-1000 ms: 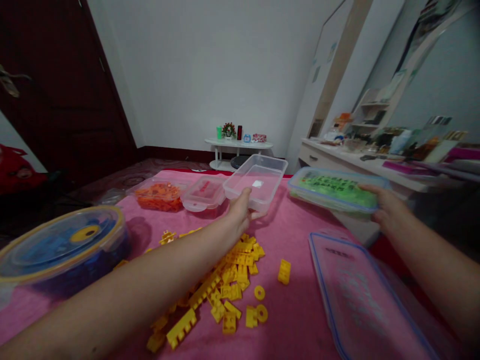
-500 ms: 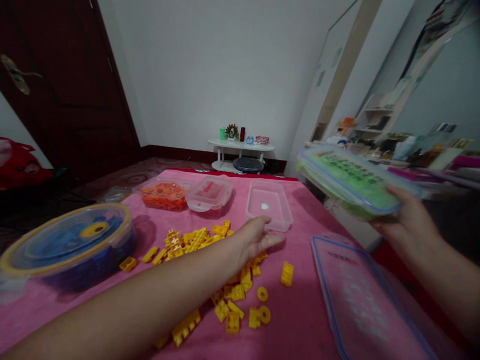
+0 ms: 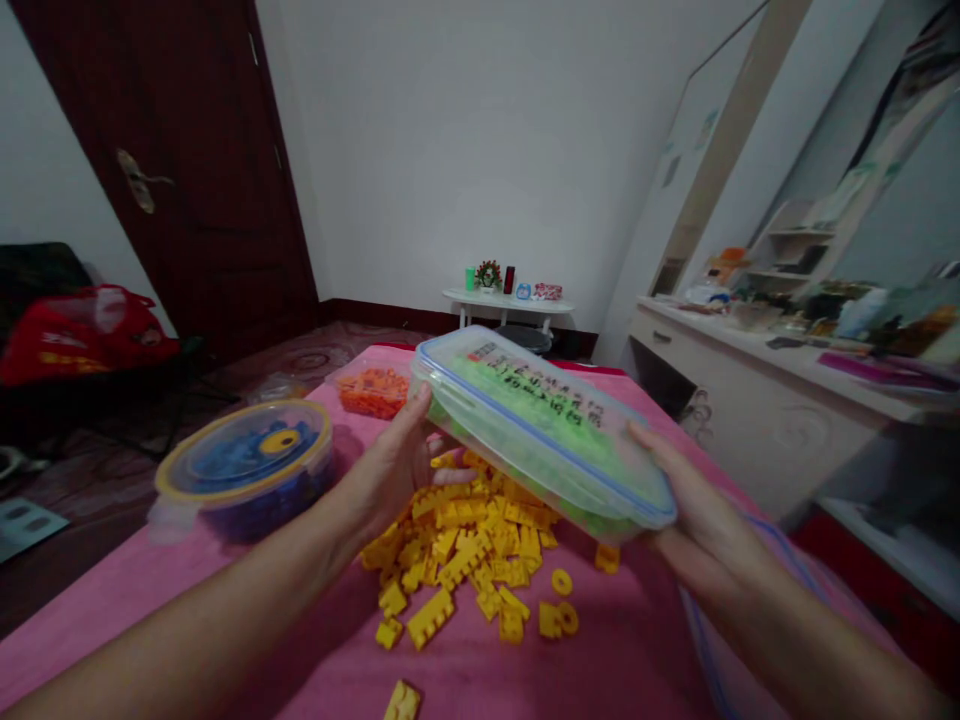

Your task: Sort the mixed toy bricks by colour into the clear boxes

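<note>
A clear plastic container with a blue-rimmed lid and green pieces inside (image 3: 525,420) is held tilted above the pink cloth. My right hand (image 3: 690,510) grips its right end, thumb on the lid and fingers underneath. At the left end, my left hand (image 3: 401,465) has its thumb against the corner and its fingers reaching below the box. Under the container lies a loose heap of yellow building blocks (image 3: 465,545), partly hidden by it and by my left hand. A blue-edged lid (image 3: 720,640) lies at the right, mostly covered by my right forearm.
A round yellow-rimmed tub of blue pieces (image 3: 247,460) stands at the left. Behind it is a clear box of orange pieces (image 3: 373,392). A low white table (image 3: 510,301) is by the far wall, and a white dresser (image 3: 720,380) stands to the right.
The green-filled container has moved left from the right side to over the yellow blocks. My left hand has drawn back to its left end. The view has shifted left.
</note>
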`<state>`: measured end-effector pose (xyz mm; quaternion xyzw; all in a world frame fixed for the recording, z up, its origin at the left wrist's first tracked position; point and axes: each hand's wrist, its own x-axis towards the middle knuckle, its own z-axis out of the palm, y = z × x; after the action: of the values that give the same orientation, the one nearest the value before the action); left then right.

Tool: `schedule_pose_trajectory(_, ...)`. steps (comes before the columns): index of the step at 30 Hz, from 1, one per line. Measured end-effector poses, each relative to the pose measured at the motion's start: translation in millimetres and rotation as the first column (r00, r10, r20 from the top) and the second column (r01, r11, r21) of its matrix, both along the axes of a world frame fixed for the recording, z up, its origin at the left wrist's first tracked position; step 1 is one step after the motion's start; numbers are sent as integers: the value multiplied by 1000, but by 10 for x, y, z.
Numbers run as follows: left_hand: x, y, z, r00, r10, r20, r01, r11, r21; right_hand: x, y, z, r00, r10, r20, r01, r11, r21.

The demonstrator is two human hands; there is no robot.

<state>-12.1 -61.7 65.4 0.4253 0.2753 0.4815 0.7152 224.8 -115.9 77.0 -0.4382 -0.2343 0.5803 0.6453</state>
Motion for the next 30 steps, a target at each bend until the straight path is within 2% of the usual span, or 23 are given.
schedule_pose_trajectory(2, -143, -11, -50, 996, 84, -23, -84, 996, -4, -192, 43, -36, 997, 49, -52, -57, 986, -158)
schedule_pose_trajectory(4, -245, -6, -115, 983, 180, -17, -180, 983, 21, -298, 111, -82, 994, 98, -41, -105, 964, -244)
schedule_pose_trajectory(8, -336, 23, -246, 952, 302, 50, -304, 951, 60, -340, 263, -237, 977, 191, 95, -171, 968, -185)
schedule_pose_trajectory(10, -339, 32, -306, 950, 302, 78, -307, 950, 61, -331, 312, -338, 972, 184, 146, -163, 976, -146)
schedule_pose_trajectory(16, -339, 19, -397, 965, 240, 110, -241, 970, -4, -251, 336, -545, 969, 124, 215, -84, 979, -185)
schedule_pose_trajectory(21, -368, -10, -357, 962, 251, 105, -247, 968, -48, -189, 321, -505, 908, 40, 416, -31, 999, -30)
schedule_pose_trajectory(26, -340, -60, -274, 944, 308, 121, -307, 951, -31, -274, 213, -356, 934, -144, 326, 71, 971, 226)
schedule_pose_trajectory(30, -345, -96, -191, 927, 345, 145, -344, 938, -31, -302, 172, -278, 937, -136, 323, 42, 959, 281)
